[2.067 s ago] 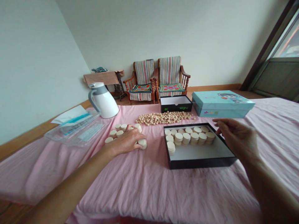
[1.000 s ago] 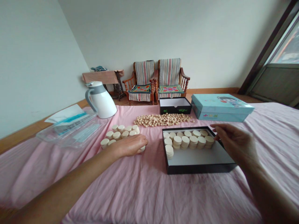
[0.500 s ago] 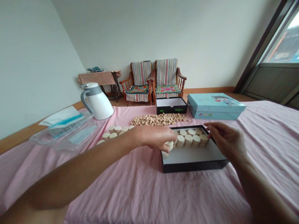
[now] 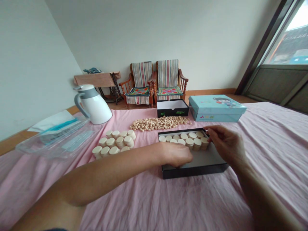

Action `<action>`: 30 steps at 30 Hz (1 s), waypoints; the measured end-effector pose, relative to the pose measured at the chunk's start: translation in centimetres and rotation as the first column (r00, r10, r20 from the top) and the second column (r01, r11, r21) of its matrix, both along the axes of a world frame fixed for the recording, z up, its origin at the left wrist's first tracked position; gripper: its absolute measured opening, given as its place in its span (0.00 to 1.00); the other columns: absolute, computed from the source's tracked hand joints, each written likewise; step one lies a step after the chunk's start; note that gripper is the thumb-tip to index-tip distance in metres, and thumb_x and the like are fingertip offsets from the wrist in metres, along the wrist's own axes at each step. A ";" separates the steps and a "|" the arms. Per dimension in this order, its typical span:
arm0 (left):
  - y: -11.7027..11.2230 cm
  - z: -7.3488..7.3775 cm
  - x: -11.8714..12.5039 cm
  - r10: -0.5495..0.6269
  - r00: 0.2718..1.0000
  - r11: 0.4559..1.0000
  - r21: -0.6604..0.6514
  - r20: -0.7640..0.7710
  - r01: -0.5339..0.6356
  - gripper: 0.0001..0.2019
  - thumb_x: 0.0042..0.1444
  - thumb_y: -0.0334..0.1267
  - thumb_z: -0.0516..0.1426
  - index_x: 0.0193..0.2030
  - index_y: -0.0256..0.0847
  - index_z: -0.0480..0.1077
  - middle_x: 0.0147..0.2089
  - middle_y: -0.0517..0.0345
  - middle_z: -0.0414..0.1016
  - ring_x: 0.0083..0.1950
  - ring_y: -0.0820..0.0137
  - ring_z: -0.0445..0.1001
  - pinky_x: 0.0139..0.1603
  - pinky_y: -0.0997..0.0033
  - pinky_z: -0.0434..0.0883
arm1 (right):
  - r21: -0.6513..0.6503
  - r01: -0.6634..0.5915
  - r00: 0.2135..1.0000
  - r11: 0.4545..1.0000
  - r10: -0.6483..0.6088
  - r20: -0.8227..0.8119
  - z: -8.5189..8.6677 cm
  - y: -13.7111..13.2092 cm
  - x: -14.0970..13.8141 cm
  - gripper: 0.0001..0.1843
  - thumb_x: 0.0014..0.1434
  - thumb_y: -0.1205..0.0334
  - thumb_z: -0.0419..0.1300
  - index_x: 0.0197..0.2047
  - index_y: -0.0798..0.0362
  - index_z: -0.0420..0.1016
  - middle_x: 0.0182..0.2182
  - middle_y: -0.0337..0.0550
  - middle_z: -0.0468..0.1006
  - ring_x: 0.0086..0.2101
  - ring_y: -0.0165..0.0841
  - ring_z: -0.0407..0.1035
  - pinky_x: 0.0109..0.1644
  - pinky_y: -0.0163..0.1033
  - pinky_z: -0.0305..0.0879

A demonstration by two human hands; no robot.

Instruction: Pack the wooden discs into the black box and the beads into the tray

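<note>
My left hand (image 4: 177, 154) reaches into the near left part of a shallow black box (image 4: 196, 171) with a pale inside. Its fingers are curled downward, and whatever they hold is hidden beneath the hand. Round pale wooden discs (image 4: 196, 143) stand in stacked rows along the far side of the box. At the far right corner, my right hand (image 4: 226, 144) pinches the box's rim between thumb and fingers. More disc stacks (image 4: 110, 142) stand on the pink cloth to the left, partly covered by my left forearm.
Behind the box lies a heap of small wooden beads (image 4: 158, 123). Farther back are a second black box (image 4: 172, 112) and a light blue box (image 4: 216, 110). A white and grey jug (image 4: 96, 107) and a clear plastic case (image 4: 55, 138) stand at left on the pink cloth (image 4: 144, 205).
My left hand has moved right and deeper into the box, uncovering disc stacks on the cloth. The view has shifted slightly. My right hand stays at the box's corner.
</note>
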State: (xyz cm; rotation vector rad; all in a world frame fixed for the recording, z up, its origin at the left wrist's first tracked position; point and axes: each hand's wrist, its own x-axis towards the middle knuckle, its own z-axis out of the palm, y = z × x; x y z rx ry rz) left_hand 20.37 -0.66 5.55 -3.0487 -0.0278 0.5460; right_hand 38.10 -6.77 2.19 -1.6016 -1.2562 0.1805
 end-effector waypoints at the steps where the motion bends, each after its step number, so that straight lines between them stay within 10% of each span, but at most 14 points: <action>1: 0.1 -0.2 -0.1 0.002 1.000 1.000 -0.005 0.014 -0.002 0.07 0.50 0.24 0.56 0.32 0.33 0.75 0.33 0.46 0.79 0.31 0.67 0.74 0.24 0.71 0.61 | 0.001 0.000 1.000 1.000 0.000 0.006 0.0 0.0 0.0 0.15 0.56 0.54 0.56 0.40 0.54 0.78 0.27 0.43 0.78 0.25 0.32 0.72 0.29 0.34 0.64; 30: 1.6 0.1 -1.3 0.025 0.985 0.996 -0.089 0.170 -0.010 0.04 0.50 0.31 0.59 0.34 0.38 0.70 0.31 0.56 0.75 0.32 0.70 0.71 0.28 0.73 0.61 | -0.003 -0.047 0.999 0.999 0.047 0.010 0.0 0.1 -0.2 0.15 0.57 0.55 0.55 0.39 0.55 0.78 0.26 0.42 0.78 0.23 0.30 0.70 0.27 0.34 0.63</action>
